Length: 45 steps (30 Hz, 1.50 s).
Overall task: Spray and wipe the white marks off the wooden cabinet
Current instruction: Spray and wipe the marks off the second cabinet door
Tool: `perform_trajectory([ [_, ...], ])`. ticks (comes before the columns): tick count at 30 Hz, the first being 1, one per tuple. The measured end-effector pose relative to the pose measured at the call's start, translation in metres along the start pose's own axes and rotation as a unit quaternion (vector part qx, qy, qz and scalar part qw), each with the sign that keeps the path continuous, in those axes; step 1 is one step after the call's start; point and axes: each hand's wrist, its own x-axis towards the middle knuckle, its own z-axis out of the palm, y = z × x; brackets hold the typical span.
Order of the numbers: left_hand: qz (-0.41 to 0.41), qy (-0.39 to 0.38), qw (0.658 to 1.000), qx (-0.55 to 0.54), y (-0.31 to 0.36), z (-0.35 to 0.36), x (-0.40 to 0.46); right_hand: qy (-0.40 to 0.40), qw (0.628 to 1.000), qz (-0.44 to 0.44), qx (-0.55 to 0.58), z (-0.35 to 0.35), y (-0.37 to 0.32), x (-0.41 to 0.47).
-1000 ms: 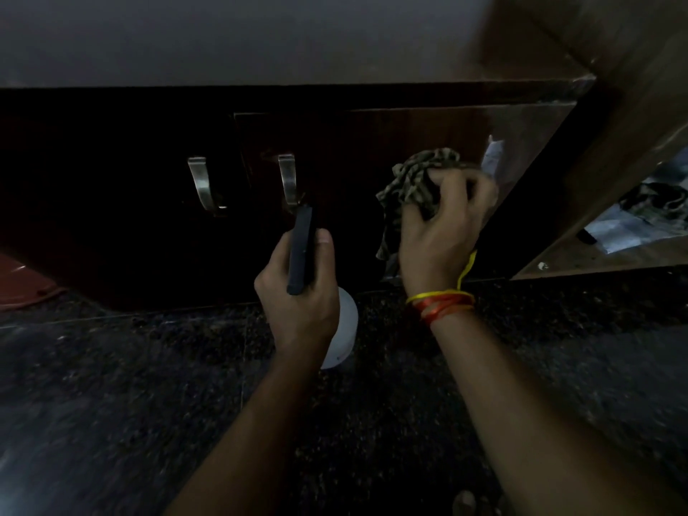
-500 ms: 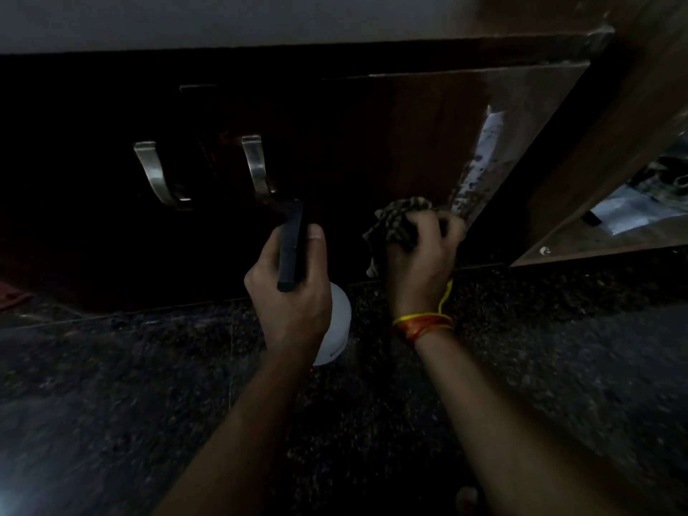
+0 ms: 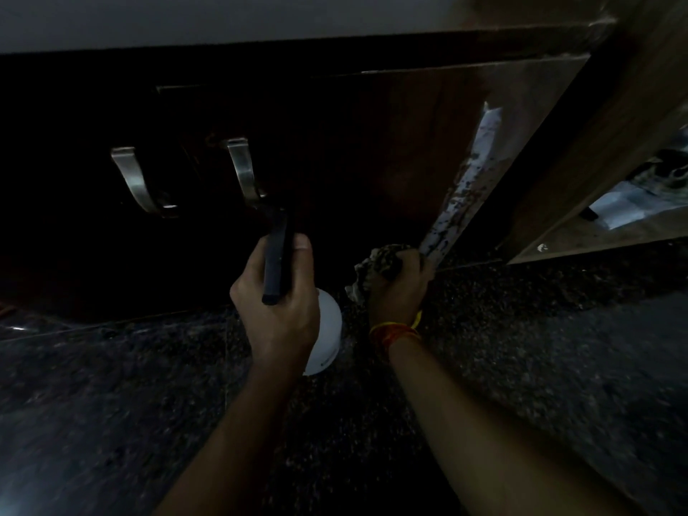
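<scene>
Left hand (image 3: 277,307) grips spray bottle (image 3: 324,329) at frame centre; right hand (image 3: 400,288) clutches cloth (image 3: 379,256) against cabinet door (image 3: 391,154) bottom, below white marks (image 3: 465,184).

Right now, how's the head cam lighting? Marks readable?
Head view: very dim, left cabinet door nearly black; white marks still readable along the right door edge; wide-angle bends the lines; right hand and cloth slightly soft; glint on handles.

Dark speckled stone floor (image 3: 521,366) — polished, tile seams faintly visible, wooden cabinet (image 3: 391,143) standing directly on it, open cabinet door (image 3: 595,162) just above.
</scene>
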Motion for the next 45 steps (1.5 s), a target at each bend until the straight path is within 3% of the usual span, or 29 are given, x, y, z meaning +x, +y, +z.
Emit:
perform_trajectory([
  [3,-0.006,-0.001,1.0,-0.01,0.0,0.0,-0.001,0.022,0.999,0.038,0.019,0.004,-0.003,0.001],
  [7,-0.001,0.0,1.0,-0.013,0.001,0.002,0.004,0.037,0.998,0.005,0.058,-0.001,-0.013,0.003],
  [10,0.0,0.003,1.0,-0.017,0.001,0.002,0.006,0.037,0.997,0.036,0.054,0.005,-0.008,0.0],
  [16,0.006,-0.014,0.999,-0.043,-0.006,0.0,0.006,-0.013,0.975,0.218,0.04,0.029,0.021,-0.002],
  [20,0.004,-0.015,0.999,-0.051,-0.008,0.0,0.004,-0.027,0.96,0.276,0.046,0.033,0.03,-0.004],
  [28,0.011,-0.012,1.0,-0.027,-0.015,-0.002,0.007,0.0,0.954,0.286,0.095,0.038,0.016,-0.004],
  [34,0.016,-0.006,0.999,-0.044,-0.011,-0.001,0.009,-0.095,0.923,0.348,0.135,0.016,0.04,0.024],
  [38,0.018,-0.005,1.0,-0.023,-0.014,-0.003,0.012,0.002,0.936,0.333,0.114,0.033,0.045,0.014],
  [45,0.003,-0.013,0.999,-0.035,-0.01,0.01,0.005,-0.027,0.94,0.312,0.137,0.051,0.045,-0.004],
])
